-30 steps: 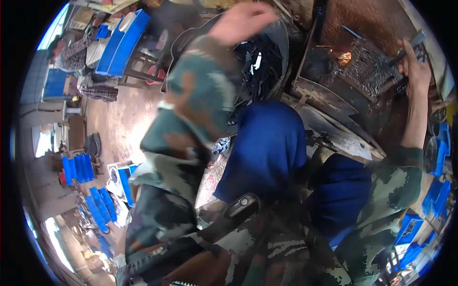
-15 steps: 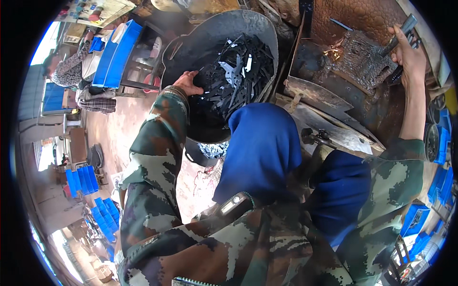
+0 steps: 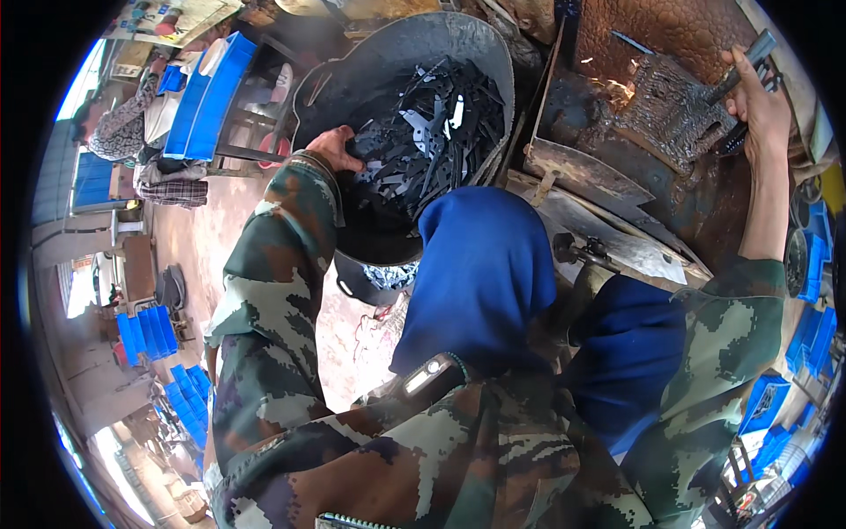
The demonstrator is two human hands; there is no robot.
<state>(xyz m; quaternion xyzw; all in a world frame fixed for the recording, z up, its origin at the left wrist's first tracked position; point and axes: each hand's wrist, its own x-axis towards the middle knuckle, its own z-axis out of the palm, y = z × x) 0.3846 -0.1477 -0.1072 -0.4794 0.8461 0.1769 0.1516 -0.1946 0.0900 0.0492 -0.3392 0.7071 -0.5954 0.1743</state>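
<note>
My left hand (image 3: pixel 333 150) is over the left side of a large dark tub (image 3: pixel 322 106), thumb and fingers apart, with nothing visible between them. Inside the tub lies a heap of thin dark metal pieces (image 3: pixel 441 132), a few of them catching bright light. At the far right my right hand (image 3: pixel 760 110) is wrapped round a dark bar-like handle (image 3: pixel 749 63). The handle stands over a grimy, oily metal block (image 3: pixel 674 110) in an open metal tray (image 3: pixel 590 172). Yellowish glints (image 3: pixel 619 93) show beside the block.
My blue-covered knees (image 3: pixel 485 273) are close against the tub and the tray. Under the tub stands a smaller dark container (image 3: pixel 370 282) of shiny pieces. Blue bins (image 3: pixel 210 101) are on a rack at the left, near another person (image 3: pixel 123 128). More blue bins (image 3: pixel 765 404) line the right.
My left hand has drawn back slightly to the left above the metal pieces. My right hand keeps its grip on the handle, almost unmoved. The whole view has shifted a little.
</note>
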